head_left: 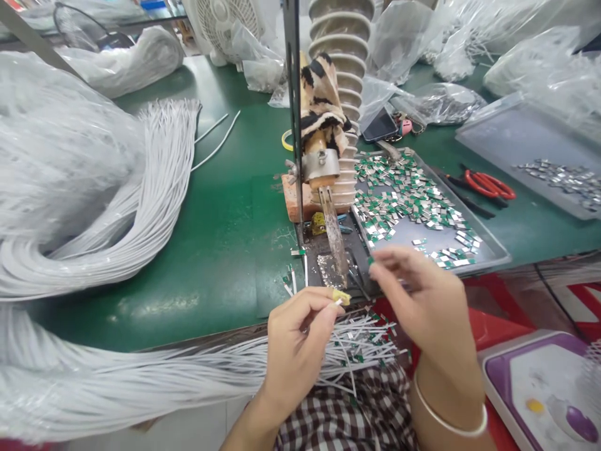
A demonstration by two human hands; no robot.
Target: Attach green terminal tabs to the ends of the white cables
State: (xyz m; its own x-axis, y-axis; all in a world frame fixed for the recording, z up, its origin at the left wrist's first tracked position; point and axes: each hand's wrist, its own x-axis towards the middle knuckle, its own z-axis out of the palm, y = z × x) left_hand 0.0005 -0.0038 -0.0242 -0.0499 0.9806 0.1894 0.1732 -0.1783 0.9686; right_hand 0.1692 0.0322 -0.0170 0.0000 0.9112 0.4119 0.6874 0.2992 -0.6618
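Nearest the camera, a smooth pale bangle (451, 429) circles the right wrist. The right hand (425, 300) pinches a small green chip (370, 260); the left hand (300, 344), its index fingertip in a yellow wrap (341, 297), pinches a white wire (339, 302), apart from the chip. Steady work likely calls for a grip near the wire's tip and fingers clear of the scorched, tapering iron (334, 238). Around them: limp, glossy bundled wires (188, 382), checked cloth (300, 432), a shallow, flat tray (498, 254) of thin green-and-silver chips (404, 194), a ribbed hose (340, 37).
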